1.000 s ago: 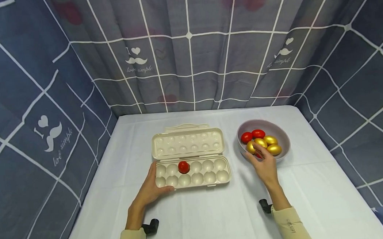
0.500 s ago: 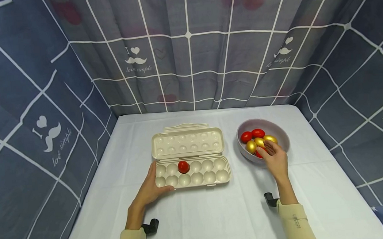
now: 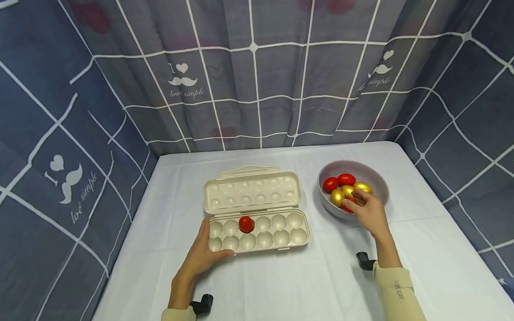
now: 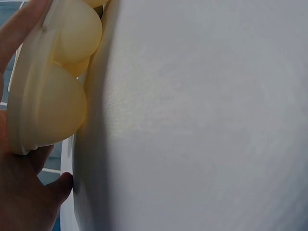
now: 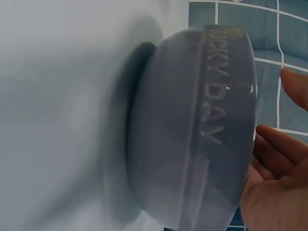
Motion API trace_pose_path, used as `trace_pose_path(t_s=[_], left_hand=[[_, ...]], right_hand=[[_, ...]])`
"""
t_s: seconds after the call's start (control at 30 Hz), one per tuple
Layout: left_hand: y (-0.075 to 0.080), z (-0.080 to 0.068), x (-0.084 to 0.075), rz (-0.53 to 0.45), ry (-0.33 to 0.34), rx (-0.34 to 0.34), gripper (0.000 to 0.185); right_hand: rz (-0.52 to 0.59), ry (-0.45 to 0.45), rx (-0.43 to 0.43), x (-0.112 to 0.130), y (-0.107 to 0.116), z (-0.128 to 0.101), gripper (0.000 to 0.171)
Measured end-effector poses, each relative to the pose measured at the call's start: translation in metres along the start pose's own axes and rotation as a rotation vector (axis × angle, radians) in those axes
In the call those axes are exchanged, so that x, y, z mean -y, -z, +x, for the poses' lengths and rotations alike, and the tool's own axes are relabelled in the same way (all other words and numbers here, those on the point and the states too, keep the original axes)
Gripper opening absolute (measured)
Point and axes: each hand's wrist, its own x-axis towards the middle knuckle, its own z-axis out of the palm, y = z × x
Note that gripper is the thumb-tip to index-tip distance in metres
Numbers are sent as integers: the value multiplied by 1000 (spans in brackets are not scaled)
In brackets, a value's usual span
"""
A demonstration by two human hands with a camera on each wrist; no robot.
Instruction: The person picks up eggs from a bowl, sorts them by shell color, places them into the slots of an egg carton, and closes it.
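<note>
Cream plastic egg carton (image 3: 272,230), left end gripped by left hand (image 3: 202,252); single red egg (image 3: 246,224) seated right of that hand. Mauve bowl (image 3: 380,183), red and gold eggs (image 3: 337,198) inside, beneath right hand (image 3: 370,213), whose grip is unclear.

a second ago the right grip (image 3: 369,213) (the person's right hand) is at the front left of the bowl (image 3: 378,178), fingers over the gold egg (image 3: 337,198) there; now it is farther right, over the front-right part. that gold egg shows more fully, and the front red egg (image 3: 348,208), mostly covered before, shows more too. another gold egg, plainly seen then at the right, is hidden behind the hand. the sleeve (image 3: 398,289) and black wrist camera (image 3: 365,261) have shifted right with it.
</note>
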Motion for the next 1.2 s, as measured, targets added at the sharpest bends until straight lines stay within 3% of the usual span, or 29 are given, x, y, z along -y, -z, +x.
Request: trace_pose_path(t_s=[0.17,0.37,0.67,0.83,1.2], left_hand=[[0,-1,-3,-2,7,0,137],[0,-2,-2,0,4,0,136],[-1,-1,-5,-7,14,11,135],[0,-3,-6,33,69,12,138],[1,-6,-8,41,98,8,136]], right_hand=[[-155,0,102,4,5,6,59],[-227,-32,178,8,4,11,60],[-156,-103,230,5,9,19,52],[-116,-92,241,4,9,23,52],[-182,-134,241,3,6,29,60]])
